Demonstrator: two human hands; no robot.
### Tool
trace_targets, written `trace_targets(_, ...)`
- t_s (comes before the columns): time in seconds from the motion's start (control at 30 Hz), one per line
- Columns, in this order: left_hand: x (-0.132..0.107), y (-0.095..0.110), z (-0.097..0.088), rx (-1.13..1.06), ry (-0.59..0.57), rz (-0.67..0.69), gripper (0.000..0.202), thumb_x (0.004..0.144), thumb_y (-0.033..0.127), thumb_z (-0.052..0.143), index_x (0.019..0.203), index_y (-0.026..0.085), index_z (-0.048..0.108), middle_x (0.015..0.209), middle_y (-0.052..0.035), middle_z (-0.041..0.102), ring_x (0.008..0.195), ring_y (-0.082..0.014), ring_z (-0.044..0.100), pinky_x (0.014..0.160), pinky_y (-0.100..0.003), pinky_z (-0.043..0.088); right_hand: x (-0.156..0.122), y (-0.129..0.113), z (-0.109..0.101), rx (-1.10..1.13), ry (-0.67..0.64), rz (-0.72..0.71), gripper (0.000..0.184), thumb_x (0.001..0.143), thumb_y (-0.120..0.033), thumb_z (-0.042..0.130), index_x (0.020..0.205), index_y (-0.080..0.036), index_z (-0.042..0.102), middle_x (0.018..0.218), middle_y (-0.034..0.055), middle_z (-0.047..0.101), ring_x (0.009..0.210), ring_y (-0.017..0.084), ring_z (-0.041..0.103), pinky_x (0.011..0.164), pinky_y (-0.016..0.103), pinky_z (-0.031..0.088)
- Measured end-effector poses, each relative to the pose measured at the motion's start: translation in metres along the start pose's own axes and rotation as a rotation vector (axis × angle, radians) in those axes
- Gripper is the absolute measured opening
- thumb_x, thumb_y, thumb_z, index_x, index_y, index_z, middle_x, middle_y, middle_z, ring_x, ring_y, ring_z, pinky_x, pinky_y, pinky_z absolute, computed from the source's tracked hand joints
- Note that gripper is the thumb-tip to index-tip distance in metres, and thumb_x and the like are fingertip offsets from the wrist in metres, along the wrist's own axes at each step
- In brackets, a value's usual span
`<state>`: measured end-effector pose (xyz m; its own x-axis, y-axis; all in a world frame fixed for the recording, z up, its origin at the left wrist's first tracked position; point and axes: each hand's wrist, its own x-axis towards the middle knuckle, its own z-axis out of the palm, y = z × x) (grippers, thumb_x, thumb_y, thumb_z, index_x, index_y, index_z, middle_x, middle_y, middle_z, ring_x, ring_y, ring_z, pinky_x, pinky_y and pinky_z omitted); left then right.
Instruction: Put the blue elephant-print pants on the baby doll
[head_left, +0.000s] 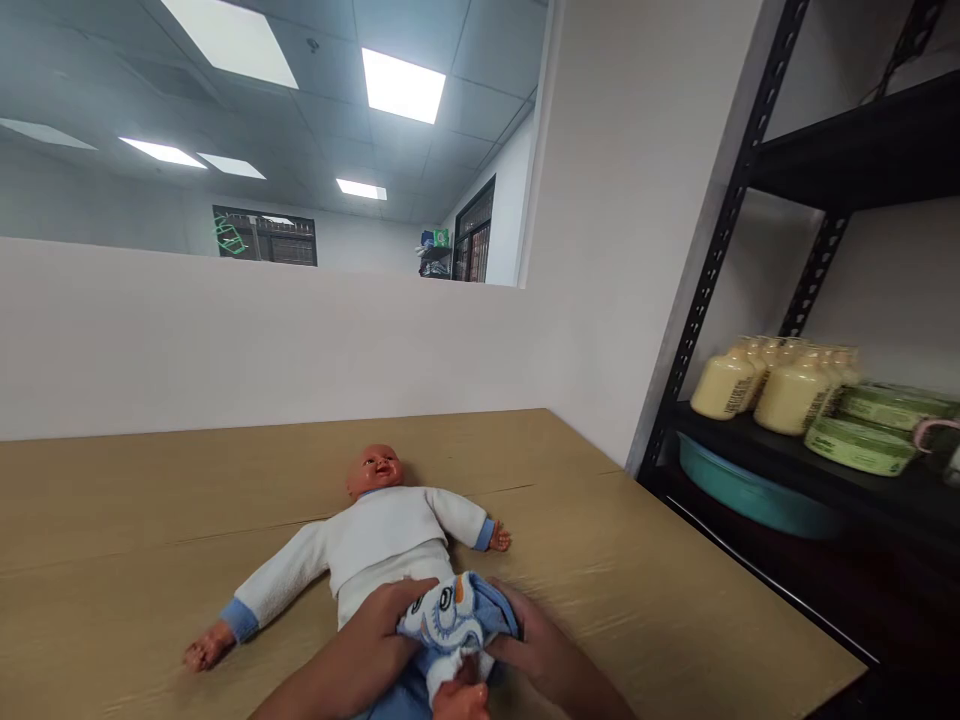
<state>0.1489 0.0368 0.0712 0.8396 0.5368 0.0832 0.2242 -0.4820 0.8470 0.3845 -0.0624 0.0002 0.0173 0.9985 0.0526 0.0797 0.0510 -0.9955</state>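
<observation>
A baby doll [375, 530] lies on its back on the wooden table, arms spread and head away from me. Its white top has blue cuffs. Over one of its legs bunches a blue-and-white terry garment [456, 615] with a stitched cartoon face and an orange patch. My left hand [386, 625] grips this garment from the left, thumb on top. On the other side, my right hand [521, 635] pinches its blue edge. A bare doll foot [461, 700] pokes out below, between my hands. Whether the garment joins the doll's lower clothing is hard to see.
The wooden table [187, 500] meets a white wall [300, 350] with a wide opening above. To the right stands a black metal shelf [870, 485] with several cream bottles [795, 395], green round packs [862, 445] and a teal basin [757, 495].
</observation>
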Motion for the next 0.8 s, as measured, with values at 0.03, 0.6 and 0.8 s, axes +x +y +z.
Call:
trace_targets(0.03, 0.000, 0.002, -0.001, -0.017, -0.020, 0.008, 0.046, 0.068, 0.023, 0.053, 0.106, 0.023, 0.079, 0.117, -0.0034, 0.079, 0.117, -0.0354, 0.065, 0.105, -0.040, 0.051, 0.006, -0.004, -0.010, 0.028, -0.107, 0.014, 0.070, 0.070, -0.044, 0.093, 0.134, -0.025, 0.072, 0.139, 0.0113, 0.075, 0.132, 0.037, 0.065, 0.114, 0.047, 0.050)
trace_targets(0.6, -0.063, -0.028, -0.023, -0.084, 0.132, -0.263, 0.051, 0.089, 0.069, 0.066, 0.123, 0.031, 0.070, 0.136, -0.0056, 0.069, 0.138, -0.0361, 0.054, 0.124, -0.047, 0.041, 0.097, 0.006, -0.041, 0.252, -0.184, 0.043, 0.036, 0.080, -0.053, 0.086, 0.099, -0.024, 0.077, 0.099, 0.0021, 0.071, 0.101, 0.020, 0.061, 0.097, 0.031, 0.045)
trace_targets(0.8, -0.056, -0.045, -0.042, -0.334, 0.177, -0.250, 0.068, 0.084, 0.075, 0.070, 0.137, 0.033, 0.067, 0.149, -0.0027, 0.066, 0.150, -0.0402, 0.046, 0.129, -0.054, 0.034, 0.137, 0.007, -0.008, 0.173, -0.159, 0.020, 0.051, 0.078, -0.071, 0.078, 0.086, -0.023, 0.064, 0.063, -0.0076, 0.048, 0.055, 0.012, 0.035, 0.058, 0.028, 0.040)
